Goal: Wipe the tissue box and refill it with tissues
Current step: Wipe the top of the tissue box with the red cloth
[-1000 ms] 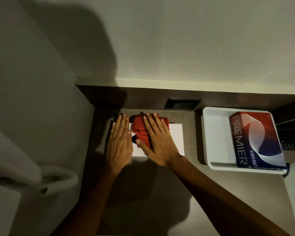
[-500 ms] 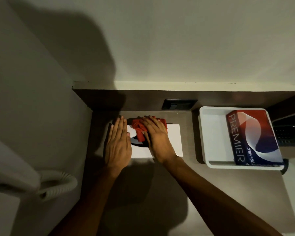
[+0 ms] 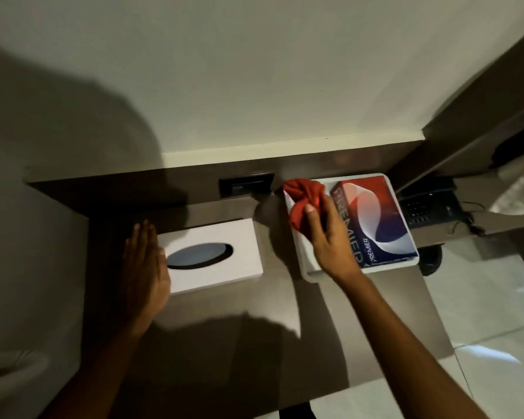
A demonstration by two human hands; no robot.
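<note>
Right hand (image 3: 330, 237) is pinching the bunched red cloth (image 3: 303, 201) over the white tray (image 3: 306, 261), beside the Premier tissue pack (image 3: 375, 219) lying in it. Left hand (image 3: 147, 267), fingers spread flat, is resting against the white tissue box (image 3: 233, 252) on the desk (image 3: 254, 343); phone (image 3: 430, 204) sitting far right.

The white box (image 3: 212, 255) lies flat on the dark counter, its long side running left to right, the dark oval slot on top facing up. To its right, well apart, the red, white and blue PREMIER tissue pack (image 3: 375, 219) lies flat in a white tray (image 3: 307, 269). A bunched red cloth (image 3: 303, 201) hangs above the tray's left end.
</note>
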